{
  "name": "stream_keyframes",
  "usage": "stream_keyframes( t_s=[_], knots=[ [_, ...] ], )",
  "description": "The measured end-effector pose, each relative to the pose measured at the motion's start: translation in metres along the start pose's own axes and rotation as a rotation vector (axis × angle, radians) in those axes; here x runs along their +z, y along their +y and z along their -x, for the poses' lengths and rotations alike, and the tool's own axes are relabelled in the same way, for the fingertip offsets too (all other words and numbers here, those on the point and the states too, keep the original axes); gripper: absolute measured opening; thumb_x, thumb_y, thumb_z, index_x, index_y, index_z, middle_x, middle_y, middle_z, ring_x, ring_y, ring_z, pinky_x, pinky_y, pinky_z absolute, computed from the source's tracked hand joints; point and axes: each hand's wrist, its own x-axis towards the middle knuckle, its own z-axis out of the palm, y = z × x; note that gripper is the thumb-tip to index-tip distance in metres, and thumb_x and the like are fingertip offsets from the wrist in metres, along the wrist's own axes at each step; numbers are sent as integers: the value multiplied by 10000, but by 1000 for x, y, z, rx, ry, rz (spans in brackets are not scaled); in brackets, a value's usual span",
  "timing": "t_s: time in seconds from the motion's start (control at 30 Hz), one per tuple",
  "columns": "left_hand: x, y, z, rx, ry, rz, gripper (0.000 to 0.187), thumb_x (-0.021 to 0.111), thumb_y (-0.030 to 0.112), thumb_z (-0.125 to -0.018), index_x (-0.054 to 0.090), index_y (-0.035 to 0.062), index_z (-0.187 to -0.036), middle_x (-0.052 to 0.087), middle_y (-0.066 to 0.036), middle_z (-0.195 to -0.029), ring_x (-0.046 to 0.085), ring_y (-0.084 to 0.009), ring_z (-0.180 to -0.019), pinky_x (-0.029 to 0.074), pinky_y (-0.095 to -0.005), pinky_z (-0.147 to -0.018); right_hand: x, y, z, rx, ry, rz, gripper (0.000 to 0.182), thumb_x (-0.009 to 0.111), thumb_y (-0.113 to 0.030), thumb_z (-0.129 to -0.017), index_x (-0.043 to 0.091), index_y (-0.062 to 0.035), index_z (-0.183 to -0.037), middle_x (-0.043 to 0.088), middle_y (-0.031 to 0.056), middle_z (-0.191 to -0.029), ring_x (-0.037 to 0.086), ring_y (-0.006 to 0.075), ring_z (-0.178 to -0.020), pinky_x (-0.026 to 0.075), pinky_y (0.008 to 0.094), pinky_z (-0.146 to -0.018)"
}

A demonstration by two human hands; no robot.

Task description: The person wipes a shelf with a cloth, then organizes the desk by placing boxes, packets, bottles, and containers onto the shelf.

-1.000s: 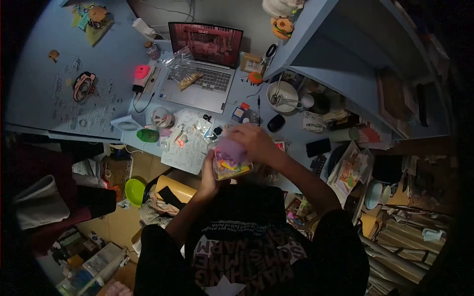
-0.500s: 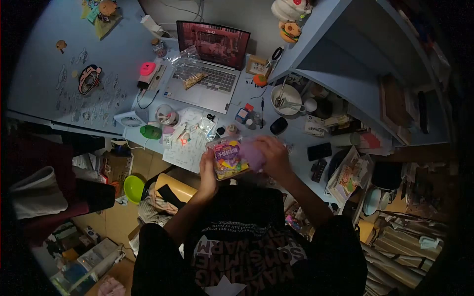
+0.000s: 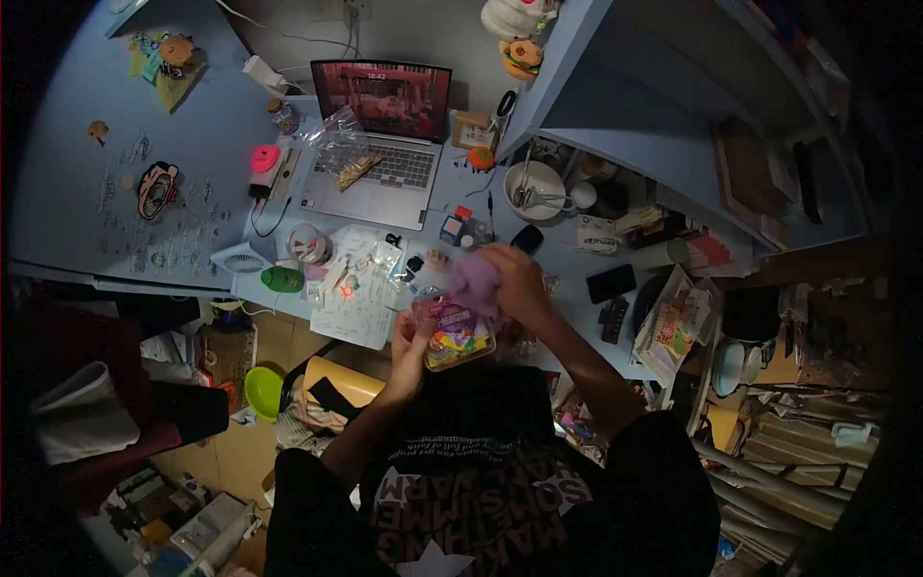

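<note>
The left hand (image 3: 411, 338) grasps a clear tub (image 3: 454, 332) of colourful bits from its left side, holding it just above the near edge of the desk (image 3: 567, 252), in front of the person's chest. The right hand (image 3: 516, 279) is clenched around a purple lump (image 3: 473, 279), pressed against the tub's top rim. Papers (image 3: 361, 288) lie on the desk just left of the tub, with a green bottle (image 3: 283, 279) and a tape roll (image 3: 308, 242) beyond them. A laptop (image 3: 375, 144) stands open at the back, a crinkled bag (image 3: 341, 149) resting on its keyboard. A white bowl (image 3: 538, 183) sits to the laptop's right, and a black phone (image 3: 612, 283) lies right of the hands
</note>
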Motion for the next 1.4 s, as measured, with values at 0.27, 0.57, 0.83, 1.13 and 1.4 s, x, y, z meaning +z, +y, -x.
stream_keyframes(
  t_s=[0.27, 0.57, 0.83, 1.13, 1.4],
  knots=[
    [-6, -6, -2, 0, -153, -243, 427, 639, 89, -785, 432, 2, -1149, 539, -82, -1058, 519, -153, -950, 424, -294, -847, -7, -62, -6, -182, 103, -96, 270, 698, -106, -666, 617, -29, -911, 605, 125, -899, 615, 298, -800, 492, 338, -719],
    [6, 10, 6, -65, -240, -137, 477, 612, 82, -784, 406, -12, -1203, 520, -83, -1085, 508, -183, -986, 400, -312, -874, -51, 54, 34, 438, -412, -188, 284, 724, -208, -697, 605, 2, -847, 615, 107, -820, 606, 249, -746, 471, 350, -655],
    [24, -7, -17, -381, -292, 15, 497, 404, 420, -908, 423, 83, -1273, 519, -136, -1202, 516, -250, -1104, 448, -434, -916, -60, -10, 59, 341, 143, -558, 401, 730, -184, -733, 566, 22, -1035, 603, 123, -971, 588, 196, -903, 464, 318, -817],
    [74, 3, -24, -470, -316, 349, 553, 398, 453, -890, 407, 84, -1302, 475, -145, -1267, 475, -277, -1149, 400, -436, -959, -13, -29, 121, 186, 703, -688, 237, 623, -128, -830, 593, -26, -1041, 599, 93, -946, 593, 224, -851, 474, 320, -767],
    [21, -69, -58, -970, -318, 926, 583, 379, 463, -889, 379, 67, -1317, 471, -150, -1280, 458, -317, -1163, 353, -423, -1012, -13, -43, 117, -244, 483, 205, 232, 609, -148, -735, 638, -165, -965, 594, 35, -1014, 568, 206, -924, 426, 507, -805]
  ],
)
